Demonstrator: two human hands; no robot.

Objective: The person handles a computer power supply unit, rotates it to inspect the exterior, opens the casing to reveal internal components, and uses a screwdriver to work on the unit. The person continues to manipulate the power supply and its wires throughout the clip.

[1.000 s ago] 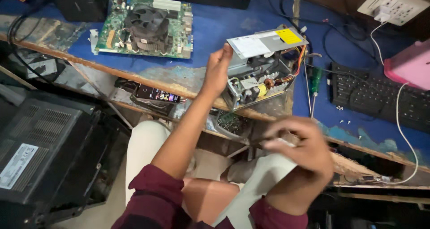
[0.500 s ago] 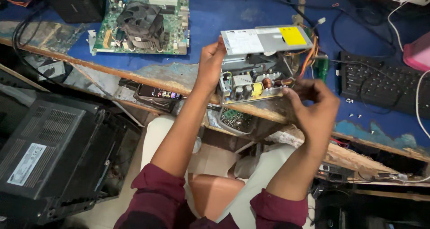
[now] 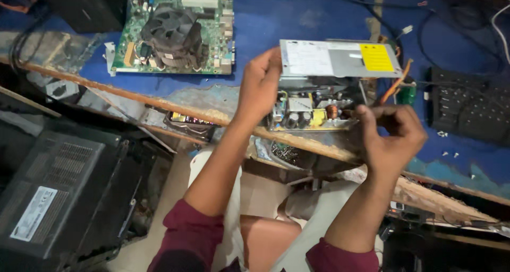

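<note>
Power supply unit [image 3: 329, 86]: open metal box with its circuit board exposed, standing at the near edge of your blue table [image 3: 276, 22], centre of view. Motherboard [image 3: 175, 32]: green, with a black fan, at 10 o'clock from the unit, well apart. Keyboard [image 3: 470, 112]: black, at 3 o'clock. Your left hand [image 3: 260, 86]: clasped on the unit's left end, at its 9 o'clock. Your right hand [image 3: 393, 136]: at its 4 o'clock corner, fingers pinched narrow; whether they hold anything, you cannot tell.
</note>
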